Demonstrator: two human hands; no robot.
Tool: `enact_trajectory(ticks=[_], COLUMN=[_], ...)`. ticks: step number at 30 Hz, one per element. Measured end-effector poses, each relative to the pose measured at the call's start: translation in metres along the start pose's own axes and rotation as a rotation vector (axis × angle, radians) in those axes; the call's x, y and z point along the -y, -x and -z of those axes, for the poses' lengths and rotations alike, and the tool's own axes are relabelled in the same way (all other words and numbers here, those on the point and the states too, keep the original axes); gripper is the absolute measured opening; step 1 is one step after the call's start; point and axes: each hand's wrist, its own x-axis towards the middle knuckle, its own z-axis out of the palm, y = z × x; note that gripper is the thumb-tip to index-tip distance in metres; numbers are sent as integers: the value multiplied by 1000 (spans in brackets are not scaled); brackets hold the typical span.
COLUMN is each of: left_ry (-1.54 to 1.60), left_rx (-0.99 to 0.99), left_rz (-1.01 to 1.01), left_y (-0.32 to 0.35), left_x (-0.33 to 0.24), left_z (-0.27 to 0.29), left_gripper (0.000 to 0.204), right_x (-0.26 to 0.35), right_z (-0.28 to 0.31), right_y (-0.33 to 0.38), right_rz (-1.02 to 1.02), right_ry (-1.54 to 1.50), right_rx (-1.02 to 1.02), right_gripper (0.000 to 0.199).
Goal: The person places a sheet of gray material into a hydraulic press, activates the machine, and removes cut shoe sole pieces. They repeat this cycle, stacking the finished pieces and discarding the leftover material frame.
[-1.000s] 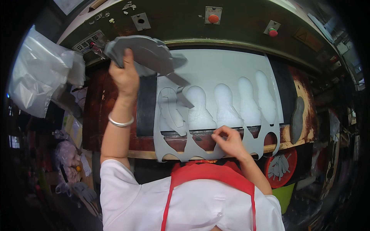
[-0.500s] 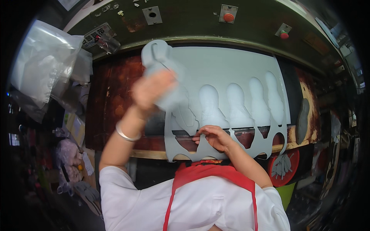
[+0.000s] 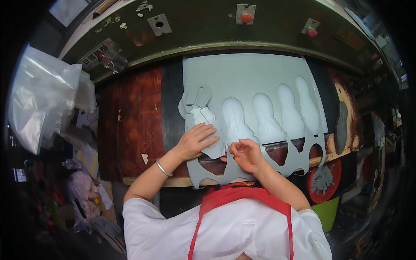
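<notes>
Grey cut-out sheet (image 3: 242, 82) under both hands

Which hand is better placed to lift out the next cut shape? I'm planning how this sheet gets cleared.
Probably the left hand: it lies flat on the loose cut pieces at the grey sheet's left end. The right hand pinches a strip at the sheet's lower edge.

Left hand (image 3: 195, 141) presses grey cut piece (image 3: 200, 116); right hand (image 3: 246, 155) pinches grey sheet (image 3: 249, 84).

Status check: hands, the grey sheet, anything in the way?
Left hand flat on grey cut pieces. Right hand pinching grey sheet webbing between cutouts. Nothing blocking on the brown bed.
</notes>
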Motion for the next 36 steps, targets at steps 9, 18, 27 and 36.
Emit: enact_trajectory(ticks=[9, 18, 27, 36], left_ry=[265, 740, 1153, 1487], left_rx=[-507, -769, -307, 114], left_rz=[388, 448, 393, 437], left_y=[-30, -103, -168, -212], left_x=[-7, -100, -129, -144], left_z=[69, 191, 105, 45], left_gripper=[39, 22, 29, 45], right_x=[40, 100, 115, 146], right_z=[-24, -129, -108, -47], right_y=[30, 62, 93, 145], right_rz=[87, 1188, 1575, 1526], right_ry=[979, 1226, 1407, 1390], right_rx=[-192, -171, -198, -593], right_gripper=[11, 38, 44, 41])
